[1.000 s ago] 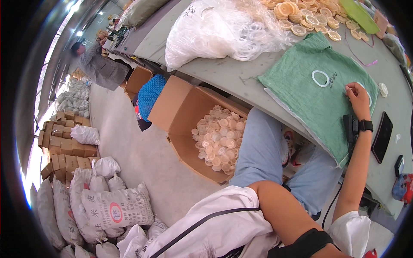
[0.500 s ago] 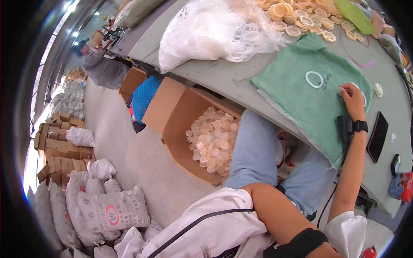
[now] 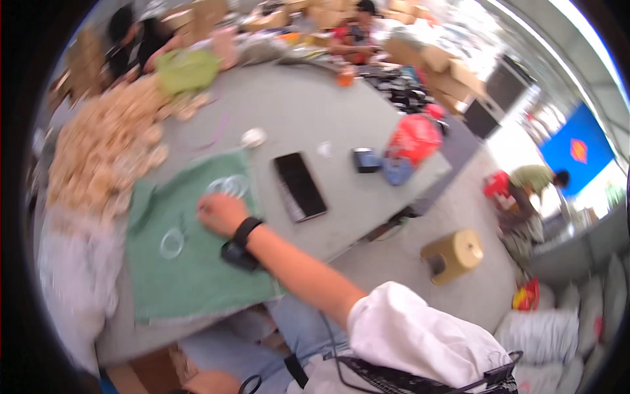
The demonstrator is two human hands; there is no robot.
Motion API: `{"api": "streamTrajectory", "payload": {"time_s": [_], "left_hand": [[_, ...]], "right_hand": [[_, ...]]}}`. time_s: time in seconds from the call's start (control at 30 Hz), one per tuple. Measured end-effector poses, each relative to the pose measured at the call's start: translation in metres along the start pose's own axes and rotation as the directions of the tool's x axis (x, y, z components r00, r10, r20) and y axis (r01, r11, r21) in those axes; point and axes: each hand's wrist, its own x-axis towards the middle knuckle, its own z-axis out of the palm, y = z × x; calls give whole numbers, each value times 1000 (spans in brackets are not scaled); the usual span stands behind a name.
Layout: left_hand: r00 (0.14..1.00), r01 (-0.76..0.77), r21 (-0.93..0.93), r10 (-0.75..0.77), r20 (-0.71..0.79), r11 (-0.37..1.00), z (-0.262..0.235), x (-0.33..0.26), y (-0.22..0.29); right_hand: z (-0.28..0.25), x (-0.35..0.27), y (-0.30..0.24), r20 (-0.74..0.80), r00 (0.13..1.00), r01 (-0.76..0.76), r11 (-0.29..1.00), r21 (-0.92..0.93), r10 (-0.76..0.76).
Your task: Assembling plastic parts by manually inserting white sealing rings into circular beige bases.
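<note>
My right hand (image 3: 222,213), wearing a black wristband, rests over a green cloth (image 3: 190,282) on the table. Its fingers look curled together, though blur hides whether anything is between them. Just beyond the knuckles lie clear-white rings (image 3: 230,185), overlapping or side by side. Another such ring (image 3: 172,243) lies flat on the cloth, left of the hand. My left hand is out of view; only a blurred part of the left arm (image 3: 216,382) shows at the lower edge.
Beige ring-shaped parts (image 3: 105,138) are heaped at the left, above a clear plastic bag (image 3: 79,276). A phone (image 3: 299,186), a dark box (image 3: 365,159) and a red-and-blue packet (image 3: 413,148) lie on the table (image 3: 308,105). A tan stool (image 3: 462,253) stands on the floor. Other people sit around.
The view has swung to the right, bringing in the table's right side, stool and more people. The open carton of parts has mostly left view. My right hand stays by the rings on the cloth.
</note>
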Motion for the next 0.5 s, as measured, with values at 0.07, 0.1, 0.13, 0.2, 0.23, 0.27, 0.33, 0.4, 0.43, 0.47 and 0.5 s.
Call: {"api": "streamTrajectory", "payload": {"time_s": [0.07,0.1,0.13,0.2,0.23,0.27,0.33,0.4,0.43,0.47,0.5], "left_hand": [[990,-98,-18,99,104,995,-6,2,-2],[986,-118,5,117,120,993,-7,-4,-2],[986,-119,40,113,124,992,-8,-5,-3],[983,-127,-15,128,131,992,-16,-12,-9],[983,-129,-63,136,123,990,-22,-16,-11],[988,-109,-52,114,105,993,-26,-20,-14],[970,-214,20,210,121,977,-41,-21,-17],[952,-298,80,290,95,951,-52,-20,-20],[909,-413,118,402,107,903,-53,-26,-19],[900,-436,101,433,48,894,-30,-53,-11],[918,-394,133,395,19,909,-34,-57,-5]], "right_hand": [[-10,1,13,-82,996,47,998,43,-44],[-16,1,11,-77,996,45,997,64,-40],[-22,1,8,-95,995,40,998,54,-35],[-21,0,1,-26,1000,9,994,110,-6],[-19,1,3,-39,999,5,997,71,-2],[-18,1,7,-43,999,4,999,40,-2],[-15,3,16,-84,996,28,1000,-14,-29],[-16,4,12,-75,997,20,998,-53,-24],[-20,4,2,-38,999,-9,999,-51,8],[-30,4,-2,-21,999,-25,998,-64,24],[-32,4,-3,-21,1000,-2,997,-75,0]]}}
